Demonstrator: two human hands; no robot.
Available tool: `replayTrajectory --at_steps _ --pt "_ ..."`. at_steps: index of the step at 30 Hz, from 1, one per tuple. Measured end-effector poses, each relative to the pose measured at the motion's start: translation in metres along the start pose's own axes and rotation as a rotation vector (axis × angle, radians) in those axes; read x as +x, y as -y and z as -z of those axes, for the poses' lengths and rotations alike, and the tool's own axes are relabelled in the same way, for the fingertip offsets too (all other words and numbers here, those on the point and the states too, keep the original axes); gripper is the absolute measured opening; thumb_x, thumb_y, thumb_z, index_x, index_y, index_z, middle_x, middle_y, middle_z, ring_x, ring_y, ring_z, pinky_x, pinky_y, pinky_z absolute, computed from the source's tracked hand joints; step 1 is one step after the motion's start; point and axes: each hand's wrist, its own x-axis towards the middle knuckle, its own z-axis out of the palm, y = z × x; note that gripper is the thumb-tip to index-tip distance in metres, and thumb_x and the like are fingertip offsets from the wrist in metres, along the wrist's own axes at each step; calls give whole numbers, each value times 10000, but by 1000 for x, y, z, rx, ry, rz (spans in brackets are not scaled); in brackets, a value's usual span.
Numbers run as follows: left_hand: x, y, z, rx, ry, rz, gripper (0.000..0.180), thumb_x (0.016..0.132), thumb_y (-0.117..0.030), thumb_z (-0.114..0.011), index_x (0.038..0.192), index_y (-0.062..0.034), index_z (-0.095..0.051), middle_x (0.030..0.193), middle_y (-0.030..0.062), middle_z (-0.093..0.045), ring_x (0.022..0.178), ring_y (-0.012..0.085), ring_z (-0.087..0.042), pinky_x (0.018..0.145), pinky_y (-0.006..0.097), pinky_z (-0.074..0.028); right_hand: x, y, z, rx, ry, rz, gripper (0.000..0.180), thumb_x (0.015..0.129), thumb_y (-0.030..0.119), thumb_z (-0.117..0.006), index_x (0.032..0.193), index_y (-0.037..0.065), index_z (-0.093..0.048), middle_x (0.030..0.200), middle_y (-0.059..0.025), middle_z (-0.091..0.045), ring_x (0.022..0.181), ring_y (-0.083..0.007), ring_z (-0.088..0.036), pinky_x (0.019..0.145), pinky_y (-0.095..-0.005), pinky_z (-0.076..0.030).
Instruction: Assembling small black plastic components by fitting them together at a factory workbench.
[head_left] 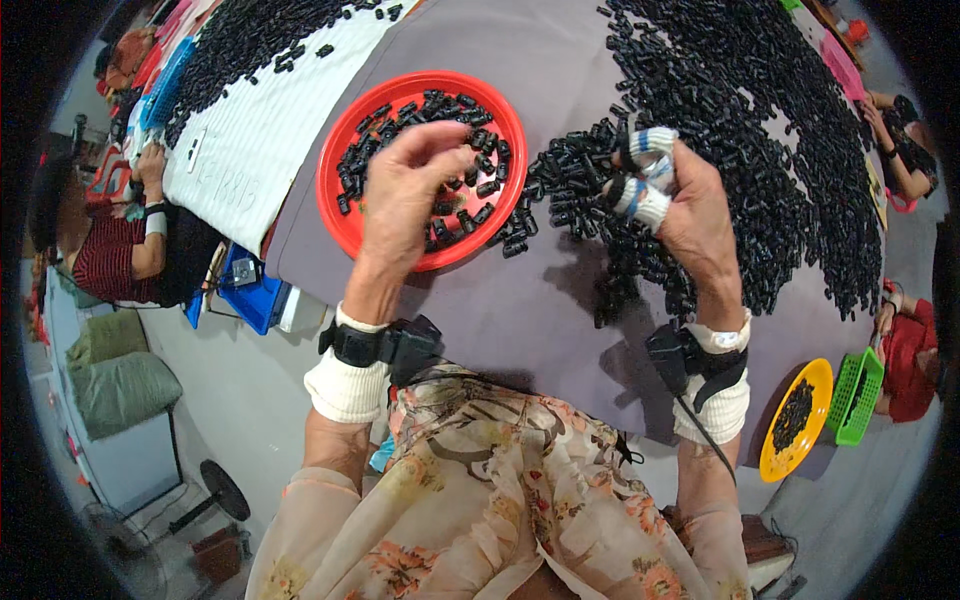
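Over the red tray (326,180), left fingers (432,136) blur.

Table, grey-covered (540,325): one round red tray (425,79), left; heaped small black parts (770,230), right; one yellow plate (786,464) and one green basket (856,395), lower right

The small black parts (720,190) piled at the upper right look like hard, glossy plastic. Left of centre, the red tray (333,215) is smooth, shiny plastic; at lower right, the yellow dish (797,462) and openwork green basket (858,398) look plastic too. The grey surface (490,300) appears smooth and matt, while the white cover (235,150) at upper left looks ribbed. Soft matt cloth forms the white wristbands (343,390), and the floral blouse (470,470) is thin, sheer fabric.
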Motion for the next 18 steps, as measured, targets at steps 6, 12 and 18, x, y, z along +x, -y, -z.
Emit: replayTrajectory --at_steps 6,12,18 --pt "-8 15 -24 244 218 -107 144 782 -68 -592 913 -16 -623 770 0 -591 701 60 -526 646 210 -437 -7 -3 26 6 -88 -82 181 731 123 -675 874 41 -599 734 16 -590 659 -55 -527 595 -204 -421" --pt "-35 62 -85 723 678 -172 262 730 -241 -676 741 3 -581 631 97 -568 578 198 -549 551 314 -444 -18 -19 35 7 -116 -85 170 744 188 -680 856 83 -607 585 65 -505 434 0 -397 378 -158 -268" --pt "-56 77 -106 992 636 -339 370 698 -260 -695 874 14 -520 800 171 -552 735 350 -569 617 423 -460 -29 -32 36 48 -84 -181 178 741 201 -677 851 80 -608 578 62 -506 428 1 -401 373 -155 -267"
